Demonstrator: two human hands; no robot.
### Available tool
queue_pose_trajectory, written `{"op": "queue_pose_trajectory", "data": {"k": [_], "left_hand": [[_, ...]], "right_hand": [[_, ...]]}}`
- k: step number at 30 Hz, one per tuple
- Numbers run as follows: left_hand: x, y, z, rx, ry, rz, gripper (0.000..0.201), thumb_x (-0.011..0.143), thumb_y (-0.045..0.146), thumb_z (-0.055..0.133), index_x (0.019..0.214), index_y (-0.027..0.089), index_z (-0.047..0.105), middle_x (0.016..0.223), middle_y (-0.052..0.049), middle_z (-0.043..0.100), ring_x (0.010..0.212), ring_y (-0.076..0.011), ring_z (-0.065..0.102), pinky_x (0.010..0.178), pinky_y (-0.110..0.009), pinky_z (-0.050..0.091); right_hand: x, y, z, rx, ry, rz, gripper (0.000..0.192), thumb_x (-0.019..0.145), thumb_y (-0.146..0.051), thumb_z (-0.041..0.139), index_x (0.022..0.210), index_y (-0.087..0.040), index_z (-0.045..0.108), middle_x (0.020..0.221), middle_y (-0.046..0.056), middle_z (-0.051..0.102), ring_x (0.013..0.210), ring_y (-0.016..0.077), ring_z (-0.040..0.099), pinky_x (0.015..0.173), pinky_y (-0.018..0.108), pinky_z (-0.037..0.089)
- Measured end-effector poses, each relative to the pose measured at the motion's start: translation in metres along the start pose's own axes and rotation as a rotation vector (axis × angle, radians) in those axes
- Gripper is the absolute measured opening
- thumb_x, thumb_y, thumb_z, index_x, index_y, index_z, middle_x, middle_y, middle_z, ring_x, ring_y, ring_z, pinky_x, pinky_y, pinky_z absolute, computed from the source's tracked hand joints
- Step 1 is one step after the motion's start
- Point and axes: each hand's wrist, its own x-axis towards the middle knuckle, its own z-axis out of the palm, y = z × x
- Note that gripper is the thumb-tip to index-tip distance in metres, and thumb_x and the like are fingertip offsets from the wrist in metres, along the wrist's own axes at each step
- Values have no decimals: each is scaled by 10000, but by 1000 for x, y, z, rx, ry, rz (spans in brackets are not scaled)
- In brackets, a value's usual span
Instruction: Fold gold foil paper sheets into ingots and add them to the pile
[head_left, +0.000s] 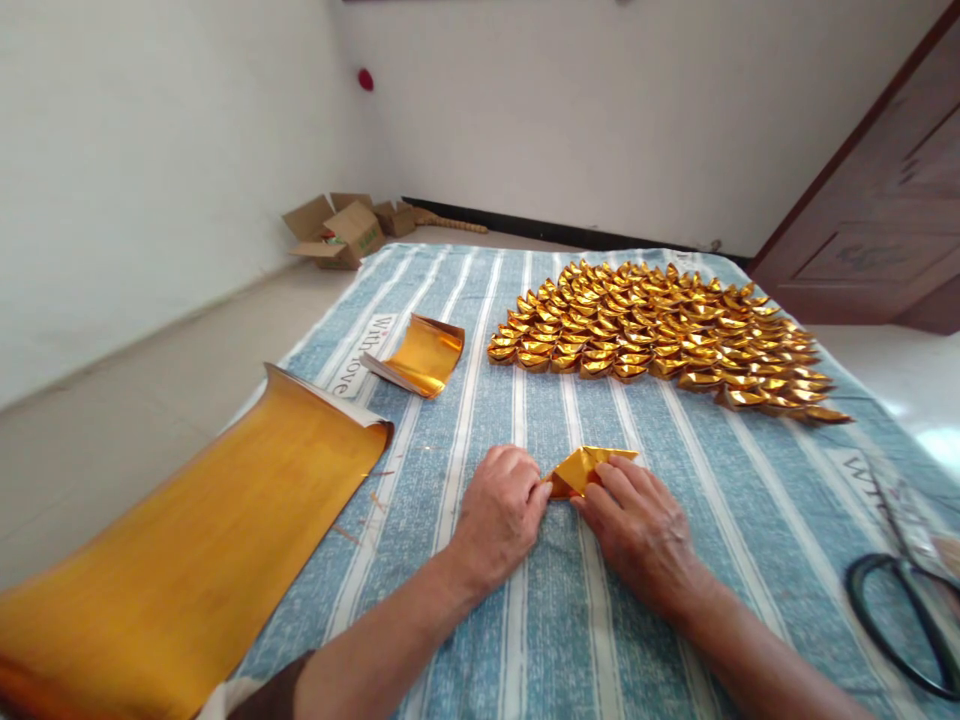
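Observation:
A small piece of gold foil paper (582, 466), folded into pointed corners, lies on the striped cloth in front of me. My left hand (504, 510) is closed, thumb and fingers pinching the paper's left corner. At the other end, my right hand (637, 520) grips the right side with bent fingers and thumb. Part of the paper's lower and right edges is hidden by my right fingers. Beyond my hands stand many folded gold paper ingots (637, 325) in close rows. A short stack of curled gold foil sheets (424, 355) sits further off to the left.
A large gold foil sheet (202, 540) with a curled end lies along the left edge of the blue striped tablecloth (465, 640). Black-handled scissors (900, 590) rest at the right. Open cardboard boxes (341, 235) stand on the floor by the wall; a brown door (870, 230) is at right.

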Motion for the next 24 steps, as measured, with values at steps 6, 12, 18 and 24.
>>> {"op": "queue_pose_trajectory", "data": {"k": [6, 12, 18, 24], "left_hand": [[-14, 28, -8, 182, 157, 118, 120, 885, 143, 492, 904, 107, 604, 924, -123, 636, 963, -270, 577, 897, -485, 510], [-47, 55, -3, 254, 31, 237, 318, 885, 191, 469, 1150, 63, 591, 1262, -185, 599, 1203, -317, 539, 946, -481, 523], [-51, 50, 9, 326, -89, 160, 477, 909, 369, 489, 1243, 33, 546, 1376, -226, 503, 1303, -364, 440, 992, -538, 473], [-49, 48, 11, 305, -133, 129, 569, 898, 450, 511, 1295, 43, 506, 1407, -226, 467, 1322, -368, 415, 1016, -554, 440]], "right_hand": [[0, -1, 2, -1, 10, 27, 269, 962, -257, 454, 757, -186, 613, 841, 65, 634, 958, 254, 559, 803, 368, 448], [2, -3, -1, 16, 29, 32, 340, 985, -245, 384, 745, -190, 617, 858, 68, 640, 962, 240, 554, 788, 348, 433], [3, -3, -1, 14, 31, 34, 308, 975, -259, 428, 754, -185, 629, 844, 69, 641, 968, 244, 556, 802, 353, 430], [4, -4, -2, 27, 34, 33, 303, 970, -231, 434, 747, -172, 630, 849, 80, 644, 958, 252, 556, 782, 359, 438]]}}
